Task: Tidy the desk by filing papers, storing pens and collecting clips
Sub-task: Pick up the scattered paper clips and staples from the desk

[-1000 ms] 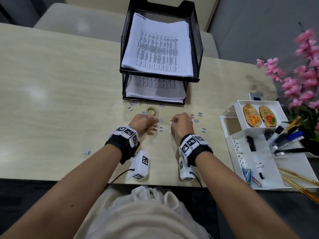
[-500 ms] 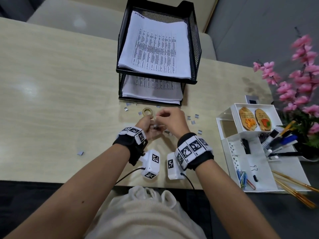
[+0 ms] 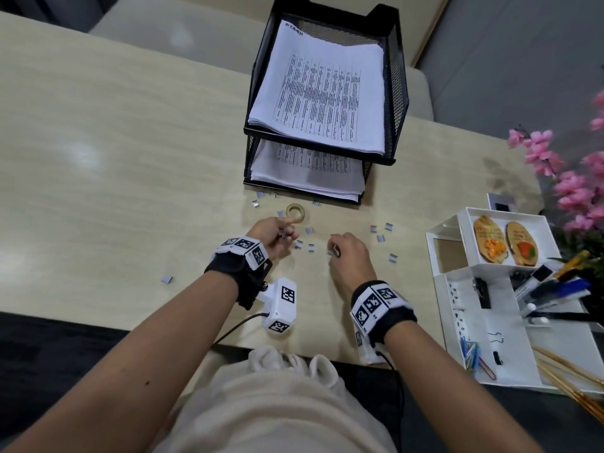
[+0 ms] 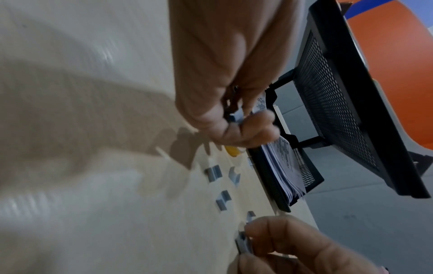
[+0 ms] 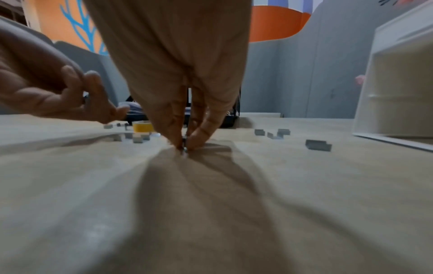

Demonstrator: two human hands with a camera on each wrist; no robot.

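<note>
Several small grey clips [image 3: 380,238] lie scattered on the pale wooden desk [image 3: 130,178] in front of the black paper tray [image 3: 397,93]. My left hand [image 3: 287,233] hovers near a tape roll [image 3: 295,213], its fingers curled round a few gathered clips [image 4: 235,116]. To its right, my right hand [image 3: 333,251] is down on the desk. Its thumb and fingertips [image 5: 178,142] pinch one grey clip [image 4: 243,244] against the surface. More clips [image 5: 318,145] lie to the right of that hand.
The two-tier tray holds printed papers [image 3: 320,93]. A white desk organiser [image 3: 457,322] at the right edge holds pens, binder clips and paper clips. Pink flowers [image 3: 575,178] stand behind it. One stray clip [image 3: 167,280] lies far left, near the desk's front edge.
Half a second ago both hands met by the tape roll. Since then my right hand has drawn back to the right, dropped to the desk and pinched another clip. The left hand stays put.
</note>
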